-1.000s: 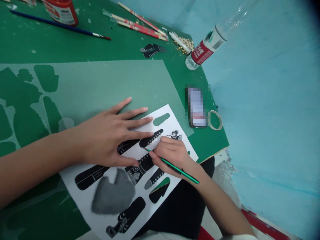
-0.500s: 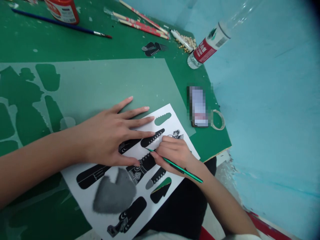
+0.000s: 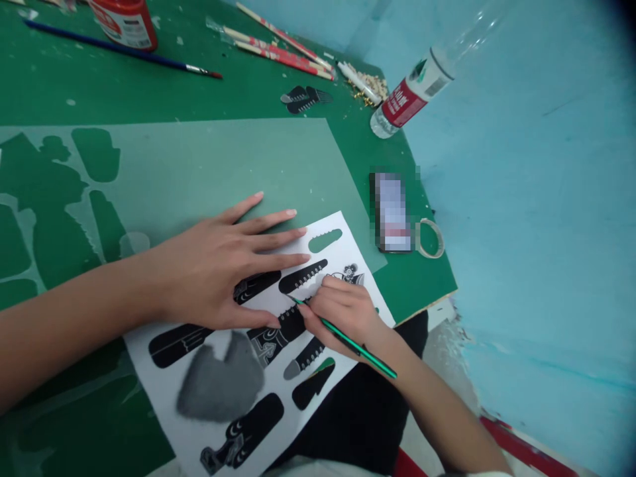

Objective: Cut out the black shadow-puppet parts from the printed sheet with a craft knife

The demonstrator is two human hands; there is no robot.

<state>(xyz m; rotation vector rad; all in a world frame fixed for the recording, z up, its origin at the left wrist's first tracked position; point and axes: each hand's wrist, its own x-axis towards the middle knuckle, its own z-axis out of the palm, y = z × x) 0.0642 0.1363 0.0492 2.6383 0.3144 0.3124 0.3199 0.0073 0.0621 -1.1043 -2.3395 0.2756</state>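
Note:
My left hand (image 3: 218, 265) lies flat with fingers spread, pressing on a white printed sheet (image 3: 163, 404) and partly on the translucent film beyond it. My right hand (image 3: 342, 308) pinches a slim craft knife (image 3: 360, 348) with a shiny green handle. Its tip touches the sheet at the lower left end of a black printed shape (image 3: 303, 275) with a row of pale marks. Other black shapes and a grey blurred patch (image 3: 221, 381) are printed around it. Near the sheet's upper corner is a cut-out hole (image 3: 325, 240) showing green beneath.
Translucent film (image 3: 223, 159) with cut-out openings covers much of the green table (image 3: 189, 103). A phone (image 3: 393, 212), a tape ring (image 3: 430, 238) and a bottle (image 3: 407, 99) stand or lie at right. Cut black pieces (image 3: 303, 98), chopsticks (image 3: 283, 53), a paintbrush (image 3: 119, 50) and a red jar (image 3: 126, 23) are farther back.
The sheet has turned slightly, its lower part shifting left and its upper corner moving a little down. My right hand and the knife have shifted slightly left and down. My left hand stays spread.

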